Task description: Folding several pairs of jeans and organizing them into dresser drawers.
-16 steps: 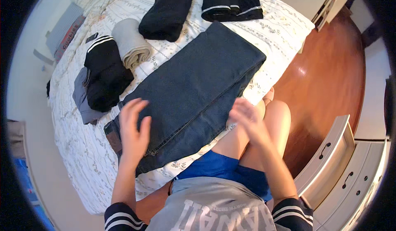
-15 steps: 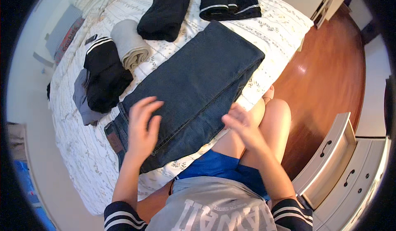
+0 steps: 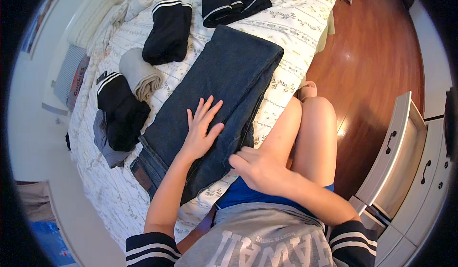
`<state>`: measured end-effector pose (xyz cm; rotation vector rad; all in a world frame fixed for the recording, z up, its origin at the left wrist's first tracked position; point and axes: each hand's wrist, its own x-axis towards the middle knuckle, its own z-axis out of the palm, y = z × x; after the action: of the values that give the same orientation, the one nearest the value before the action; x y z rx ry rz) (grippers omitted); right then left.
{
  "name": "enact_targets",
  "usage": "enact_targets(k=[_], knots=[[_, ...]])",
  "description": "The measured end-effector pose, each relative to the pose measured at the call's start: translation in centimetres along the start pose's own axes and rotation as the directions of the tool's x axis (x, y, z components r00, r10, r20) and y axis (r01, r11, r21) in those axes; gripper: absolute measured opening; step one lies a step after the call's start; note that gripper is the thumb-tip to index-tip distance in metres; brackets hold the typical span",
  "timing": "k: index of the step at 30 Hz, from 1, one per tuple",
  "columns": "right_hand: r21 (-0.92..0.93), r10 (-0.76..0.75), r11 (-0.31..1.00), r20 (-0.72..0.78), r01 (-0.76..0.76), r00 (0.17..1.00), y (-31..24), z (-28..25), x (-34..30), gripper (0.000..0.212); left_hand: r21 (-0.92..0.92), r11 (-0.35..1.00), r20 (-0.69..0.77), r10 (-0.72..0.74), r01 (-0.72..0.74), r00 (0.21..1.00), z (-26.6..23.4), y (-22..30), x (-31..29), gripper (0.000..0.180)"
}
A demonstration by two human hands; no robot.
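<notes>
A pair of dark blue jeans (image 3: 224, 71), folded lengthwise, lies slantwise across the bed in front of me. Its waistband, with a brown patch, points to the lower left. My left hand (image 3: 202, 132) rests on the denim near the middle, palm down and fingers spread. At the near edge of the jeans is my right hand (image 3: 261, 170), its fingers curled closed on the denim. The fingertips of that hand are partly hidden.
A grey rolled garment (image 3: 138, 74), a black bundle with white stripes (image 3: 167, 35) and another striped black one (image 3: 121, 112) sit beyond the jeans. Folded black clothes (image 3: 234, 5) lie at the far side. An open white drawer (image 3: 396, 157) juts out at right.
My left hand has moved right and settled flat on the jeans. My right hand has come down and left, closing at their near edge. The whole view has shifted.
</notes>
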<state>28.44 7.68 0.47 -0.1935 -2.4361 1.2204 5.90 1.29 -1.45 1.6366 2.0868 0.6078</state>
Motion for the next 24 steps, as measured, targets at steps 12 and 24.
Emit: enact_targets(k=[12, 24], knots=[[-0.379, -0.069, 0.92, -0.403, -0.098, 0.912, 5.0, -6.7, 5.5, 0.042, 0.406, 0.895, 0.109, 0.152, -0.184, 0.982, 1.0, 3.5, -2.6, 0.073], [0.015, 0.278, 0.951, -0.485, -0.31, 0.829, 20.0, -12.2, 10.7, 0.064, 0.092, 0.907, -0.243, -0.381, 0.412, 0.892, -4.8, 0.8, -14.9, 0.08]])
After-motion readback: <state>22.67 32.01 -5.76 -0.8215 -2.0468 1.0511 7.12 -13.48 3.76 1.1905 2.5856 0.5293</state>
